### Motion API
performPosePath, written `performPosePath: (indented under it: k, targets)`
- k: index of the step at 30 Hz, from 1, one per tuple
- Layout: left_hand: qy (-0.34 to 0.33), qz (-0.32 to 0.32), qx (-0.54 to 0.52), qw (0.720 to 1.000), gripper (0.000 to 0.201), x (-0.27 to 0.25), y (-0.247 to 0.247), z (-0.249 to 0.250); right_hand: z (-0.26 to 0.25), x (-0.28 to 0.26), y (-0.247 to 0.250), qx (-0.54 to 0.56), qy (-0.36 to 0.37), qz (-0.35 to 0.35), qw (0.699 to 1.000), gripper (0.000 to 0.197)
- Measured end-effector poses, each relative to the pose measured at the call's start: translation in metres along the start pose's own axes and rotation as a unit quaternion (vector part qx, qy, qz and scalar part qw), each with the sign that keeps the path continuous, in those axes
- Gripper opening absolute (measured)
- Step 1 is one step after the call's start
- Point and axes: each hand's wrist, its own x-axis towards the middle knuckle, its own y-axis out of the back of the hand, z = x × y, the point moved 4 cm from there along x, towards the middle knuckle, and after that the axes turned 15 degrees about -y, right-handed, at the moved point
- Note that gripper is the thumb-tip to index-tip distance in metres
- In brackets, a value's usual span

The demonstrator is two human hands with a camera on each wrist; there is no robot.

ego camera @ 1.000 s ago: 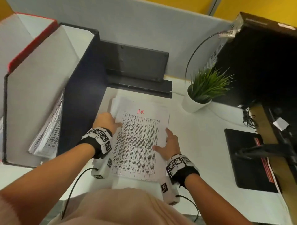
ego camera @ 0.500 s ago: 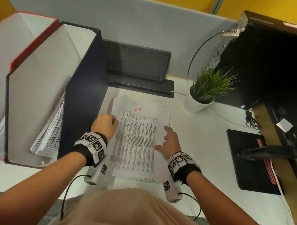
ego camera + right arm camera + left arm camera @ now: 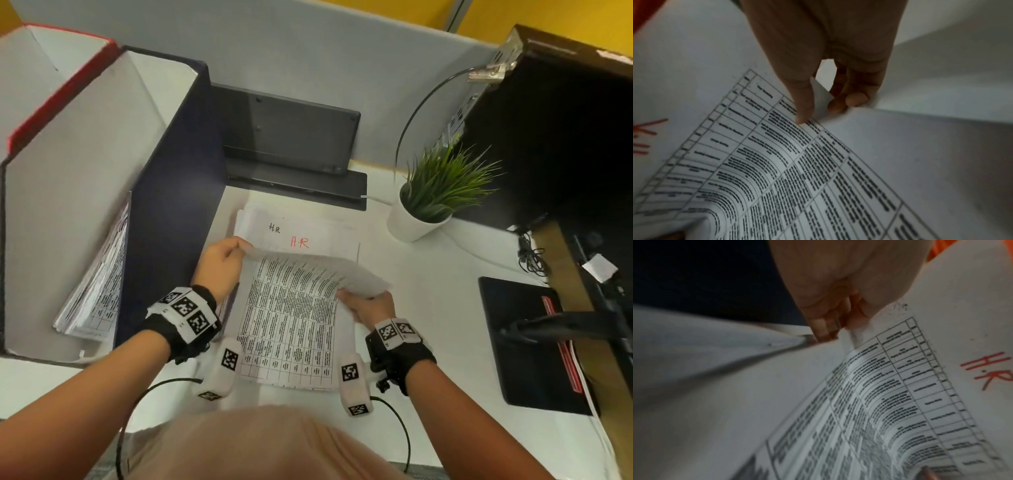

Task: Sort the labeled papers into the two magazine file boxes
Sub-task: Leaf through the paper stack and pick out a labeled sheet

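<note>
The dark file box (image 3: 164, 219) stands at the frame's left, just beside the left hand (image 3: 221, 263), already holding papers. The top sheet (image 3: 301, 308) lies lengthwise at centre on the white bench (image 3: 445, 308), its far edge lifted; the left grip pinches one corner, the right hand (image 3: 368, 305) the other.

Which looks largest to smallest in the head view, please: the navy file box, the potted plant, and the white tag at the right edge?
1. navy file box, by far the largest, though it also sits near the camera.
2. potted plant.
3. white tag, clearly the smallest.
</note>
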Motion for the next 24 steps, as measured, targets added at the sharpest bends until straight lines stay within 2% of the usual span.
performPosePath:
  k: [2,5,7,9,13,17,20,24]
  targets:
    - [0.027,0.011,0.053,0.998,0.033,0.006,0.003,0.002,0.005,0.004,-0.002,-0.033,-0.011,-0.002,0.999,0.021]
    - [0.079,0.006,0.177,0.981,0.020,0.013,0.006,-0.001,0.011,0.006,0.000,-0.004,0.001,0.020,1.000,0.027]
    - [0.124,-0.014,0.176,0.977,0.019,0.014,0.006,-0.004,0.018,0.006,0.002,0.042,-0.021,0.007,0.999,0.036]
    - [0.146,-0.036,0.169,0.974,0.028,0.013,0.006,-0.006,0.020,0.008,0.001,0.068,-0.021,0.013,0.997,0.051]
    - [0.125,-0.058,0.236,0.962,0.009,0.012,0.005,-0.001,0.017,0.006,-0.002,0.066,0.001,0.025,0.997,0.055]
    - [0.100,-0.059,0.265,0.957,0.014,0.010,0.004,0.003,0.014,0.002,-0.003,0.091,0.014,0.017,0.996,0.052]
    - [0.074,-0.084,0.293,0.950,0.018,0.010,0.003,0.006,0.007,-0.004,-0.004,0.068,0.047,0.021,0.996,0.037]
    - [0.037,-0.094,0.330,0.939,0.021,0.009,0.002,0.007,-0.001,-0.009,-0.002,0.073,0.076,0.035,0.994,0.036]
